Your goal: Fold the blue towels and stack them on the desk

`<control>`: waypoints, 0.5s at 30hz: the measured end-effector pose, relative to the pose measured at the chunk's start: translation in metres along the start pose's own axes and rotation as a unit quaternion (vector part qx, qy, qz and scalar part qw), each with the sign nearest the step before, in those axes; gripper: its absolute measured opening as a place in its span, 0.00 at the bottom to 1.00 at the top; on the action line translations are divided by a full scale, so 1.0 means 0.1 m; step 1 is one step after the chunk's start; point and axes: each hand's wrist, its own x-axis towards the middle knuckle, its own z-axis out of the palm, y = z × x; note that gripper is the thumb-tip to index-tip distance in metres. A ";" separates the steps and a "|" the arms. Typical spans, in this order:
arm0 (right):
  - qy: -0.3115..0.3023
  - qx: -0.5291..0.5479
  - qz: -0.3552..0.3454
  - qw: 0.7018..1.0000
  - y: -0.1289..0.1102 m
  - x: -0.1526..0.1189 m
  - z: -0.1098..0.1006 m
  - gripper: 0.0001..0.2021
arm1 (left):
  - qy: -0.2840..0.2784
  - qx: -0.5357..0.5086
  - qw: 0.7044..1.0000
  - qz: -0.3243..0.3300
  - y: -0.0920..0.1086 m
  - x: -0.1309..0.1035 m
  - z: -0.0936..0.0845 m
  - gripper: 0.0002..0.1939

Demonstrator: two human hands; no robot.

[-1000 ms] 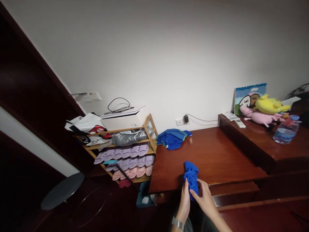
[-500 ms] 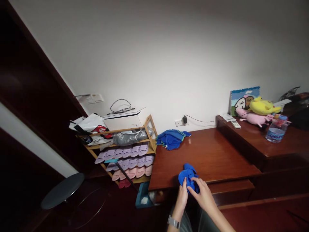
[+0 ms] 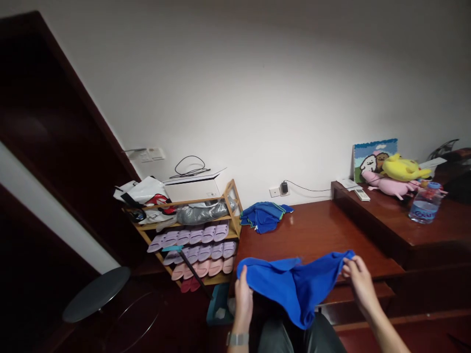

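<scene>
A blue cloth hangs stretched between my two hands, over my knees and the near edge of the brown table. My left hand is closed on its left end. My right hand pinches the opposite upper corner. The middle of the cloth sags in folds. Another blue cloth with green edging lies crumpled at the table's back left corner, touched by neither hand.
Left of the table stands a wooden rack with slippers, bags and a white box. A round stool is farther left. On the raised right surface are plush toys, a bottle and a remote.
My hands have moved apart, left and right. The blue cloth, bunched between them before, is now spread out wide. The view has shifted slightly.
</scene>
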 end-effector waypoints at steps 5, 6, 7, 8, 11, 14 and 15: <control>0.122 0.019 -0.011 0.992 -0.52 0.22 -0.61 0.26 | 0.121 -0.013 0.989 0.089 0.49 0.24 -0.40 0.18; 0.136 0.020 -0.015 0.990 -0.59 0.23 -0.70 0.26 | 0.129 -0.011 0.987 0.096 0.54 0.25 -0.45 0.18; 0.149 0.019 -0.017 0.989 -0.66 0.24 -0.78 0.26 | 0.132 -0.011 0.986 0.101 0.58 0.25 -0.50 0.18; 0.158 0.016 -0.016 0.987 -0.72 0.24 -0.85 0.26 | 0.127 -0.013 0.986 0.104 0.61 0.25 -0.53 0.18; 0.175 0.003 -0.006 0.985 -0.82 0.20 -0.99 0.26 | 0.105 -0.015 0.989 0.104 0.64 0.20 -0.61 0.20; 0.185 -0.004 -0.018 0.983 -0.85 0.14 -1.05 0.30 | 0.114 0.014 0.989 0.091 0.61 0.17 -0.67 0.21; 0.184 -0.013 -0.026 0.982 -0.86 0.12 -1.07 0.32 | 0.127 0.030 0.987 0.089 0.59 0.17 -0.70 0.21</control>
